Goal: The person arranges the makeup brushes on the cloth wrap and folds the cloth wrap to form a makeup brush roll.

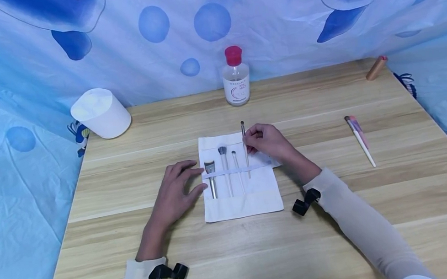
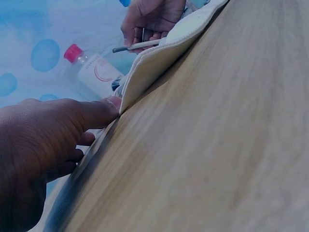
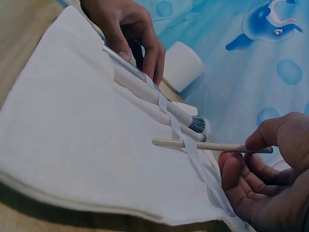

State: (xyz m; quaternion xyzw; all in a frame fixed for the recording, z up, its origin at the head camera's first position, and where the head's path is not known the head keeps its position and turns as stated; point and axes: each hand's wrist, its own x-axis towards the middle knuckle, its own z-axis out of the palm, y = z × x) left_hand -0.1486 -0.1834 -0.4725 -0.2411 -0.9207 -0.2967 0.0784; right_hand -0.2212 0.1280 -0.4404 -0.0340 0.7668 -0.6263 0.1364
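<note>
A white cloth brush roll (image 1: 263, 199) lies spread on the table, with a pale elastic band (image 3: 176, 126) across it. My right hand (image 1: 266, 143) pinches a slim makeup brush (image 3: 222, 147) between thumb and fingers; its light handle passes under the band. To its left, a flat-headed brush (image 1: 212, 182), a fluffy brush (image 1: 225, 167) and a small thin brush (image 1: 237, 170) sit under the band. My left hand (image 1: 176, 188) is at the roll's left edge, thumb and fingers apart, the thumb touching the cloth in the left wrist view.
A white brush (image 1: 361, 142) and a pink brush (image 1: 359, 131) lie side by side at the right. Along the back stand a red-capped bottle (image 1: 236, 85) and a white roll (image 1: 107, 118). A copper-coloured tube (image 1: 376, 68) is at the far right corner, before a blue curtain.
</note>
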